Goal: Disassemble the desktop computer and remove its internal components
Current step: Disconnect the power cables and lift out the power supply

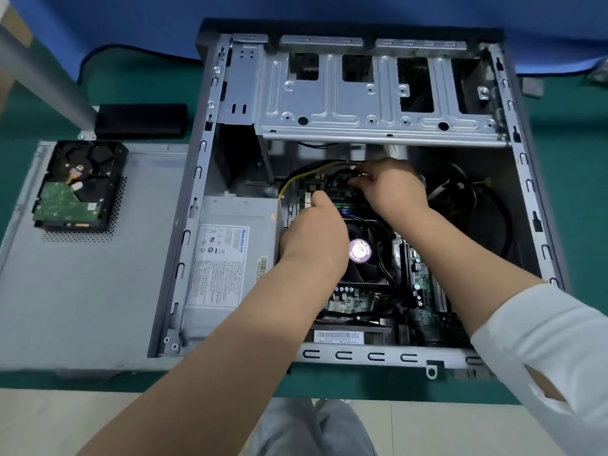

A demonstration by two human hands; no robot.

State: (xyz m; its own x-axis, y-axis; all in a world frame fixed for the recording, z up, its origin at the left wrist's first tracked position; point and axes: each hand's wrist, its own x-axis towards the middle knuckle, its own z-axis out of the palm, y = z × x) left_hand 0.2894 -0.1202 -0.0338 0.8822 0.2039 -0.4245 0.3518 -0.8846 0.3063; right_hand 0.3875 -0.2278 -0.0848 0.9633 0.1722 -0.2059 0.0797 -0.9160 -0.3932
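Note:
The open computer case (204, 166) lies flat on the green table. Inside are the grey power supply (227, 258) at the left, the CPU fan (362, 255) with a purple sticker in the middle, and the motherboard (424, 291). My right hand (388, 189) reaches in past the fan and pinches a black cable connector (340, 181) at the board's far edge. Beside it my left hand (316, 228) rests on the motherboard with its fingertips near the white connectors (307, 200); the fingers are hidden. Yellow and black wires (296, 179) run from the power supply toward that connector.
A removed hard drive (79, 185) lies circuit side up on the detached grey side panel (98, 291) to the left. A black box (141, 121) sits behind it. The metal drive cage (362, 103) spans the case's far end. Black cables (487, 218) coil at the right inside.

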